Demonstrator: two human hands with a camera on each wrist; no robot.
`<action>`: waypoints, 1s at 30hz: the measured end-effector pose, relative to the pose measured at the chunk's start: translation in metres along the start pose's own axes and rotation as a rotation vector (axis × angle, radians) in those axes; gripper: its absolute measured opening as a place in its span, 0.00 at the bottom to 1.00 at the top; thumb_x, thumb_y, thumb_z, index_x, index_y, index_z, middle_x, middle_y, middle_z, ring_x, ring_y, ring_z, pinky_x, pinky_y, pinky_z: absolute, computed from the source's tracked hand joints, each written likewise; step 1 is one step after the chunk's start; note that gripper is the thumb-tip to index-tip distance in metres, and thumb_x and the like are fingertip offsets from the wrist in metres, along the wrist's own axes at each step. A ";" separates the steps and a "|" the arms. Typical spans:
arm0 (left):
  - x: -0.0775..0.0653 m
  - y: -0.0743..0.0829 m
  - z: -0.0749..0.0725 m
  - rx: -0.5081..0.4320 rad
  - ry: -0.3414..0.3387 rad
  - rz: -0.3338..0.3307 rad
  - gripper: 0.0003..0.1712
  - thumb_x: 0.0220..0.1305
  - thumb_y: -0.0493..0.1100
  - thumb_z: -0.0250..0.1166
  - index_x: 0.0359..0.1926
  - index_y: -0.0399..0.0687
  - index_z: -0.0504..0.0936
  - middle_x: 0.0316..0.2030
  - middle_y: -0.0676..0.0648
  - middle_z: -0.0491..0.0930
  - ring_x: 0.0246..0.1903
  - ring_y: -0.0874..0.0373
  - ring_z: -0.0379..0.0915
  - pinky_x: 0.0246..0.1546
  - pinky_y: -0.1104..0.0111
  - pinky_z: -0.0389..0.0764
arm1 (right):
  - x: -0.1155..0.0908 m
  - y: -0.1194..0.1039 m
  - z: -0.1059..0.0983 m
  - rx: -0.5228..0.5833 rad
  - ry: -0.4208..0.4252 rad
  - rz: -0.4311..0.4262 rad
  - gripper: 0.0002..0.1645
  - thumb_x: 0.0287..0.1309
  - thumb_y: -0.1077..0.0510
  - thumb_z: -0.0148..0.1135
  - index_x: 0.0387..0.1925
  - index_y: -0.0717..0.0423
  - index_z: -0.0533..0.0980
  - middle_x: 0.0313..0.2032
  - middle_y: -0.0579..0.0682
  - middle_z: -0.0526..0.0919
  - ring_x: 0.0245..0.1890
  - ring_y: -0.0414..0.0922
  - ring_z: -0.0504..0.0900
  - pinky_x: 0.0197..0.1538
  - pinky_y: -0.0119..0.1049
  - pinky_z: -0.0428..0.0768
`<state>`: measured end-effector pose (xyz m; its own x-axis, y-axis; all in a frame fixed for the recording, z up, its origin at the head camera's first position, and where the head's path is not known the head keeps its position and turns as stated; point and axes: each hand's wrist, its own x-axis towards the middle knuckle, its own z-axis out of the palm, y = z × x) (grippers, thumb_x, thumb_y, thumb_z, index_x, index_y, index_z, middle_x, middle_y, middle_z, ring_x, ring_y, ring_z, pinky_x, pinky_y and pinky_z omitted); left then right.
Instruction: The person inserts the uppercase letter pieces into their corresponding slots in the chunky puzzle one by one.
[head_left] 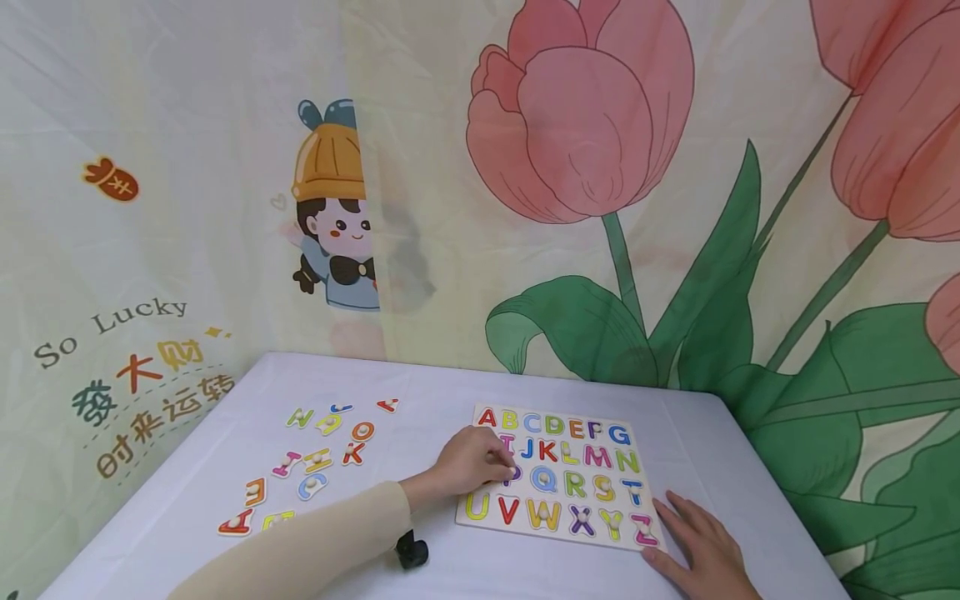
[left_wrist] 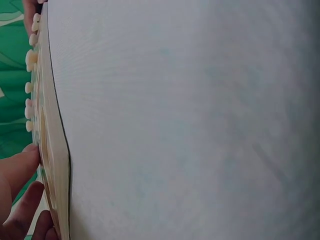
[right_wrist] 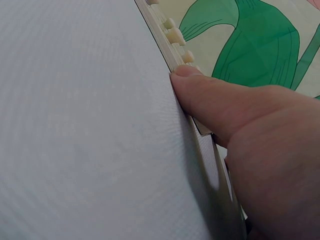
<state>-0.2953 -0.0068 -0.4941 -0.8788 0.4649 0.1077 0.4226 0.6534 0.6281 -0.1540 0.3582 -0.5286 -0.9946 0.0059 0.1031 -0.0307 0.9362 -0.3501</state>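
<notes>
A wooden alphabet puzzle board [head_left: 558, 537] with coloured letters lies on the table in the head view. My left hand [head_left: 468, 460] reaches over its left side and pinches the small white knob of the purple P piece [head_left: 510, 477] with thumb and fingertips; the hand covers nearby letters. In the left wrist view, those fingertips [left_wrist: 32, 150] are at the board's face beside a row of knobs. My right hand [head_left: 705, 546] rests at the near right corner, fingers spread along the right edge. Its thumb [right_wrist: 187, 82] touches the board's near edge, close to the pink Z piece [head_left: 643, 530].
Several loose knobbed letter pieces lie scattered on the left of the white table [head_left: 172, 533], among them an orange O [head_left: 363, 431], a red K [head_left: 352, 454], a blue C [head_left: 312, 486] and a red A [head_left: 236, 522]. A small black device [head_left: 412, 551] hangs below the left sleeve [head_left: 300, 550]. Printed curtains stand behind.
</notes>
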 end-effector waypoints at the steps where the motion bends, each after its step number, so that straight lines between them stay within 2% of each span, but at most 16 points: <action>1: 0.000 0.000 0.001 0.004 0.003 0.001 0.03 0.62 0.51 0.80 0.34 0.64 0.93 0.33 0.67 0.79 0.43 0.65 0.71 0.54 0.60 0.73 | 0.000 0.000 0.000 -0.001 0.000 0.000 0.55 0.58 0.25 0.69 0.73 0.59 0.73 0.74 0.66 0.68 0.70 0.70 0.62 0.62 0.85 0.60; 8: 0.001 -0.001 0.001 0.020 -0.005 0.024 0.03 0.62 0.51 0.80 0.34 0.67 0.92 0.33 0.68 0.80 0.42 0.66 0.71 0.54 0.61 0.73 | 0.001 0.000 0.000 0.004 -0.011 0.005 0.55 0.59 0.26 0.68 0.74 0.59 0.72 0.74 0.66 0.67 0.71 0.71 0.61 0.62 0.85 0.60; 10: 0.001 -0.001 -0.002 0.011 -0.025 0.031 0.03 0.63 0.51 0.79 0.38 0.65 0.93 0.35 0.68 0.81 0.43 0.66 0.72 0.55 0.61 0.74 | 0.000 0.000 0.001 0.004 -0.015 0.008 0.55 0.59 0.25 0.68 0.74 0.59 0.72 0.74 0.66 0.67 0.71 0.71 0.61 0.62 0.85 0.60; 15: 0.000 -0.003 -0.014 -0.037 -0.055 0.018 0.12 0.64 0.51 0.78 0.49 0.61 0.92 0.43 0.67 0.85 0.48 0.64 0.74 0.57 0.59 0.77 | 0.001 0.001 0.000 0.000 -0.021 0.017 0.56 0.59 0.24 0.68 0.75 0.58 0.72 0.75 0.66 0.67 0.71 0.71 0.61 0.62 0.85 0.60; 18: -0.003 -0.008 -0.026 -0.033 -0.034 0.025 0.13 0.64 0.49 0.78 0.50 0.60 0.92 0.44 0.64 0.86 0.49 0.61 0.76 0.58 0.56 0.76 | 0.001 0.001 0.000 -0.002 -0.029 0.024 0.56 0.58 0.24 0.68 0.75 0.57 0.71 0.76 0.65 0.66 0.72 0.71 0.60 0.63 0.85 0.59; 20: -0.007 -0.014 -0.036 -0.014 -0.006 0.055 0.12 0.64 0.48 0.78 0.48 0.58 0.92 0.43 0.61 0.87 0.48 0.60 0.78 0.58 0.54 0.76 | 0.001 0.001 0.001 -0.001 -0.031 0.026 0.57 0.58 0.24 0.68 0.75 0.57 0.71 0.76 0.65 0.66 0.72 0.71 0.60 0.63 0.85 0.59; 24: -0.019 -0.030 -0.060 0.036 0.059 0.112 0.09 0.64 0.46 0.78 0.45 0.59 0.92 0.39 0.63 0.86 0.45 0.61 0.80 0.55 0.55 0.77 | 0.000 0.001 0.002 0.005 -0.024 0.022 0.57 0.58 0.24 0.68 0.75 0.58 0.71 0.75 0.66 0.66 0.71 0.71 0.61 0.63 0.85 0.59; 30: -0.045 -0.065 -0.097 0.123 0.143 0.090 0.09 0.64 0.46 0.78 0.43 0.64 0.91 0.39 0.66 0.86 0.46 0.57 0.83 0.55 0.55 0.79 | -0.001 0.001 0.001 0.004 -0.012 0.010 0.56 0.58 0.25 0.69 0.74 0.58 0.72 0.75 0.65 0.67 0.71 0.70 0.61 0.63 0.85 0.59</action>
<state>-0.3048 -0.1282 -0.4655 -0.8553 0.4404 0.2730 0.5167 0.6855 0.5129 -0.1536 0.3584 -0.5302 -0.9960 0.0112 0.0889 -0.0211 0.9348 -0.3547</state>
